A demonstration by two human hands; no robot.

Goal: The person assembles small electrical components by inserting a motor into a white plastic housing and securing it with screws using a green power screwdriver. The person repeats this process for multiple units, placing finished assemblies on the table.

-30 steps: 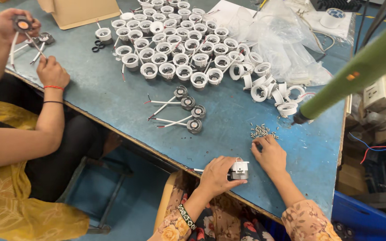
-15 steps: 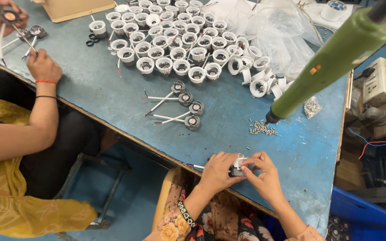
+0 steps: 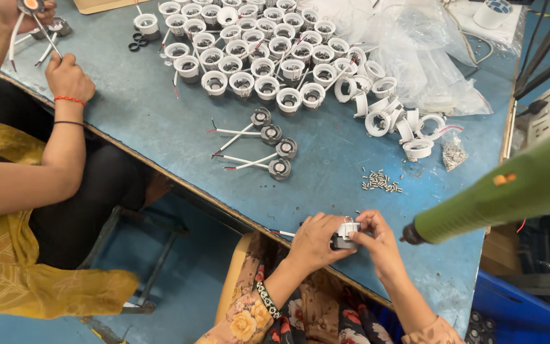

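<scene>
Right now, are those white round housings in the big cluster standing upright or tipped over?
Mostly upright: the white housings stand with their open mouths up. A few at the right end lie tipped on their sides, near the clear plastic bag.

The person's left hand (image 3: 313,239) and right hand (image 3: 377,239) are bare, with no gloves or rings to be seen. Below the edge of the worktop (image 3: 160,121), the left wrist wears a dark beaded band with pale dots. Both forearms end in floral sleeves, orange and pink with yellow blooms, above dark flowered clothing.
</scene>
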